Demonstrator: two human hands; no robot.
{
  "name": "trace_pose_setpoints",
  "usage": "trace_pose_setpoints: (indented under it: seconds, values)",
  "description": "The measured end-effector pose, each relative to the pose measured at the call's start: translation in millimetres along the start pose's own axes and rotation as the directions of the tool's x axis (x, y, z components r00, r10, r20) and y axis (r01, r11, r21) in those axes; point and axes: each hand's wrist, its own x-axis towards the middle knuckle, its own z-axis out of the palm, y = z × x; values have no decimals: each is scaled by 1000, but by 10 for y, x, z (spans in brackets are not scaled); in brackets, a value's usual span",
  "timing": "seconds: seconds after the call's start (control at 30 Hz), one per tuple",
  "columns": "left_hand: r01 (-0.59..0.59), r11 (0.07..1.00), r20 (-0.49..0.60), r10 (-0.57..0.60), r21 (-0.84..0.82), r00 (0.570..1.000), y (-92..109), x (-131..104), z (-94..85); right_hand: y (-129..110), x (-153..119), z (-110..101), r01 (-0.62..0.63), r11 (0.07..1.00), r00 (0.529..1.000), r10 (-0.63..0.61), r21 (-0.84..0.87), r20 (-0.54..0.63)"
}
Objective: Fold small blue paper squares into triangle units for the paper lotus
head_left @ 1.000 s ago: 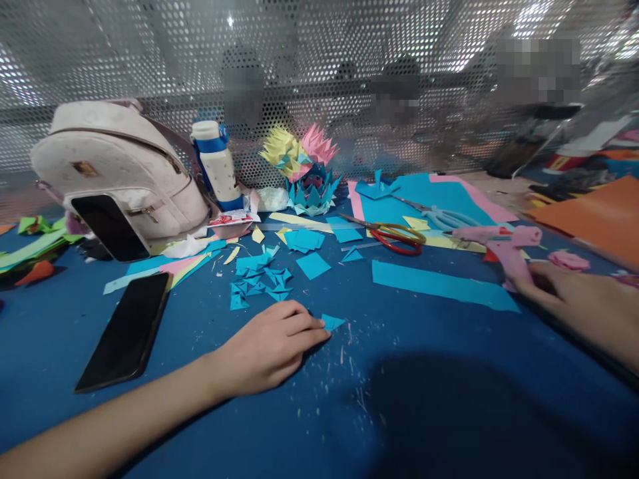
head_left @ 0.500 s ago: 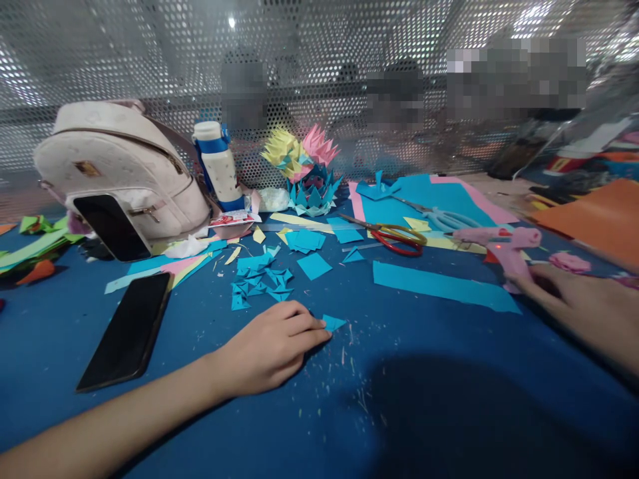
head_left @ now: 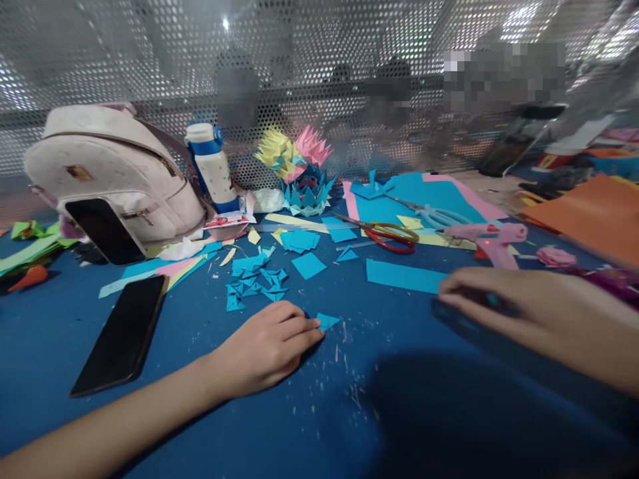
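Observation:
My left hand [head_left: 274, 346] rests on the table, its thumb and fingers closed on a small folded blue paper triangle [head_left: 328, 322]. Only the pointed end of that triangle sticks out past the fingertips. Over the right side of the table hovers my right hand [head_left: 519, 309], slightly blurred, with loosely curved fingers and nothing visible in them. Its fingertips cover one end of a blue paper strip [head_left: 402, 275]. Behind that hand lies a pink glue gun [head_left: 492, 238], apart from it. Several folded blue paper pieces [head_left: 257, 283] are grouped beyond my left hand.
Blue squares [head_left: 308, 265], red-and-yellow-handled scissors [head_left: 394, 236] and light-blue-handled scissors [head_left: 444, 218] lie farther back. Paper flowers [head_left: 307, 193], a bottle [head_left: 212, 169] and a backpack [head_left: 120, 166] stand along the perforated screen. A phone [head_left: 122, 336] lies at left.
My right hand has let go of the glue gun and moved left and nearer, over the blue strip's end. My left hand keeps its hold on the triangle. The view has shifted slightly.

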Motion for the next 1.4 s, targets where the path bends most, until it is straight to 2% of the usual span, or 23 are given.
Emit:
trace_pose_setpoints:
  seconds: [0.03,0.07,0.13,0.23,0.33,0.43,0.63,0.8,0.9,1.03,1.13,1.2,1.3,1.4]
  values:
    - [-4,1000,-13,4,19,1000,4,10,6,-210,113,22,102,993,989,-108,58,100]
    - [-4,999,-28,5,40,1000,9,22,12,-388,222,62,173,980,973,-186,103,138]
    - [3,996,-57,2,89,998,25,50,28,-649,410,178,261,954,944,-284,150,168]
    - [40,985,-85,-26,165,996,61,99,62,-869,617,371,379,907,888,-412,186,203]
    - [100,965,-93,-80,244,992,115,157,102,-998,755,527,451,858,858,-492,247,145]
    - [142,936,-85,-121,322,989,198,227,125,-1075,841,651,448,824,873,-487,348,28]
    - [141,918,-33,-139,372,990,317,350,75,-1036,914,818,401,805,897,-443,437,-8]
    - [133,934,-50,-124,331,991,184,302,91,-989,915,823,361,771,908,-419,524,-10]
    - [124,953,-89,-103,277,991,114,245,130,-1001,917,804,345,720,904,-427,602,-8]
    - [108,974,-158,-77,197,984,127,234,128,-1019,918,778,307,592,881,-473,745,12]
    - [83,989,-309,-42,122,950,160,257,87,-1031,873,749,202,527,871,-482,826,94]
    - [81,994,-369,-46,80,928,169,262,61,-1037,816,730,82,451,838,-514,889,184]
    - [104,993,-380,-79,46,922,165,253,37,-1038,731,720,-15,328,765,-605,945,222]
    - [106,994,-397,-82,39,914,158,252,21,-1040,699,741,-140,246,718,-642,959,269]
